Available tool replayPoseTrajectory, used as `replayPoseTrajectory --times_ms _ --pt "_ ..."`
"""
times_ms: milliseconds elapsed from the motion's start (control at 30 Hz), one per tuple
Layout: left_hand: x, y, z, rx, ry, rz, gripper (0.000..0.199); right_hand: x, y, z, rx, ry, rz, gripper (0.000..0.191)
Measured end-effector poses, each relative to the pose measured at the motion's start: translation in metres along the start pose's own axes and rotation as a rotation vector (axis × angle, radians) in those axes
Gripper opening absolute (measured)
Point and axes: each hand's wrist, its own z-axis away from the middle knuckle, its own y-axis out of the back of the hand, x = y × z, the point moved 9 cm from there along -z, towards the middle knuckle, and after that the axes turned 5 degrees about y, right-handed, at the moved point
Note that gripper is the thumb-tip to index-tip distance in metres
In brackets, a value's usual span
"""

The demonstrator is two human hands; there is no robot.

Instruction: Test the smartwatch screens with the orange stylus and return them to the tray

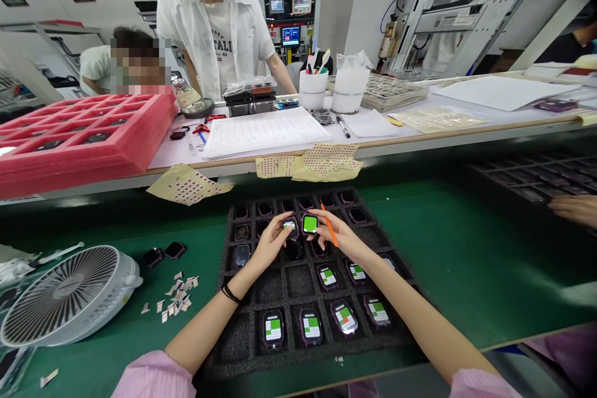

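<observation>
- The left grip is partly closed, its fingers together and their tips touching the side of a square black smartwatch with a green-lit screen. I cannot tell whether it is clamped on the watch.
- The right grip is curled around a thin orange stylus, with its fingertips against a second square black smartwatch with a bright green screen.
- The two smartwatches sit in neighbouring pockets, second row from the far side of a black foam tray. The tray lies near the front edge of a green-topped bench.
- More black smartwatches with green-and-white screens fill the tray's nearest row.
- A black wristband circles the left wrist, and pink sleeves cover both forearms further up.
- A white plastic desk fan lies tilted near the bench's left edge, just beside paper scraps.
- A co-worker's hand reaches in at the bench's right edge.
- A red foam tray sits on the raised far bench.
</observation>
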Motion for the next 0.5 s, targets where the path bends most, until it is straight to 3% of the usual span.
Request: replayPoseTrajectory --times_ms 333,500 --pt "0.000 0.000 0.000 -0.012 0.010 0.027 0.049 -0.001 0.015 0.000 0.166 0.009 0.109 0.049" --pt "-0.002 -0.003 0.000 -0.022 -0.016 0.010 0.055 -0.006 0.015 0.002 0.189 -0.015 0.135 0.044"
